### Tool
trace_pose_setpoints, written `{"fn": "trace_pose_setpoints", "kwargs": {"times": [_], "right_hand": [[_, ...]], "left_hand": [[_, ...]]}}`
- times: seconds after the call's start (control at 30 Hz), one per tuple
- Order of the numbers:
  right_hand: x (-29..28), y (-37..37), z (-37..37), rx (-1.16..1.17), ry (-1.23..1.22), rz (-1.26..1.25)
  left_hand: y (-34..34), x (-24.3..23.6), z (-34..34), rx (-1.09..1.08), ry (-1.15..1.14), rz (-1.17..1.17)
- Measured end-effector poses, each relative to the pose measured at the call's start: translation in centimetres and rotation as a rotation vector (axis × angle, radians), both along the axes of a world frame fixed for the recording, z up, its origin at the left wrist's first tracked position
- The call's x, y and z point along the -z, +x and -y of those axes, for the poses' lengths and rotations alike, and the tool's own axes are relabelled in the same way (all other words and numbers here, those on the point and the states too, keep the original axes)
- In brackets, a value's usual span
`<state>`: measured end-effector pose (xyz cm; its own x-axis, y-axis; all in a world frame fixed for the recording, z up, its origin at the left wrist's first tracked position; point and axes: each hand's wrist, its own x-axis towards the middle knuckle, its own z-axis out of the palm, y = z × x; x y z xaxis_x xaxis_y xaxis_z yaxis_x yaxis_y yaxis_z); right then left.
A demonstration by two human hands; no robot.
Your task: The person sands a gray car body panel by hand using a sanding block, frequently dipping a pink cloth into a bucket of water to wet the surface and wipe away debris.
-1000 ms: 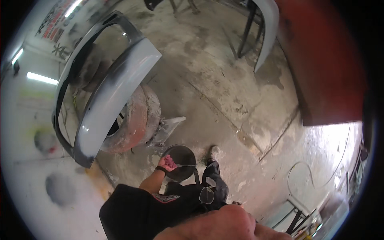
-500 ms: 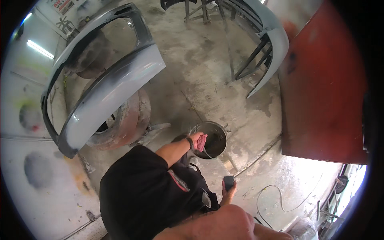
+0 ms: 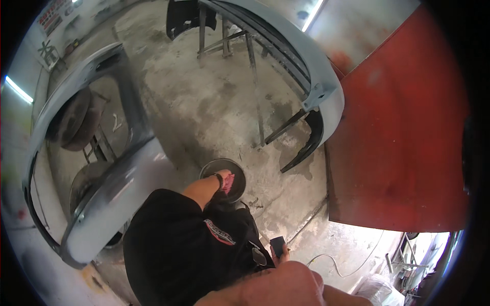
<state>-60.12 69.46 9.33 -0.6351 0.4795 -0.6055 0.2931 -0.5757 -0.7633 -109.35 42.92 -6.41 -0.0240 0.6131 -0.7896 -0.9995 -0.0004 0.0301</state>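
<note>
My left hand (image 3: 222, 176) is closed on a crumpled pink cloth (image 3: 228, 184), inside or just over the rim of a dark round bucket (image 3: 238, 170) on the floor; the bucket's contents are hard to make out. My right hand (image 3: 283, 254) grips a small black rectangular block (image 3: 277, 246), low at my right side and partly hidden behind my body. A pair of glasses (image 3: 258, 256) hangs on my black shirt between the two hands. Left of the bucket stands a grey primed car door (image 3: 117, 194), its lower panel pointing toward me.
A curved grey bumper (image 3: 329, 117) rests on metal stands (image 3: 250, 56) ahead right, with a dark part (image 3: 178, 18) behind. A large red panel (image 3: 393, 148) stands at right. A hose (image 3: 334, 262) lies on the concrete floor (image 3: 184, 97). Round drum-like objects (image 3: 76, 117) sit behind the door.
My view has swung, bringing more of the bumper and red panel in. The right hand with the black block has come into view. The left hand keeps the pink cloth at the bucket.
</note>
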Motion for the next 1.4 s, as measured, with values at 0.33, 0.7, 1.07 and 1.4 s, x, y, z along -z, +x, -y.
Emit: {"fn": "trace_pose_setpoints", "kwargs": {"times": [0.33, 0.7, 1.07, 1.4], "right_hand": [[1.7, -44.8, -3.9, -0.691, 0.768, -0.053], [-4.0, -80.1, 7.0, -0.997, 0.506, -0.175], [-2.2, -91.5, 8.9, -0.744, 0.255, 0.267], [10.1, -112.4, 17.7, -1.225, 0.322, 0.235]], "left_hand": [[-22.1, -10.4, 8.4, 0.341, -0.309, -0.693], [-35.8, -9.1, 18.3, -0.596, -0.38, -0.057], [-49.1, -2.9, 25.2, -0.859, -0.359, 0.128], [-60.6, 1.1, 31.3, -1.002, -0.408, 0.365]]}}
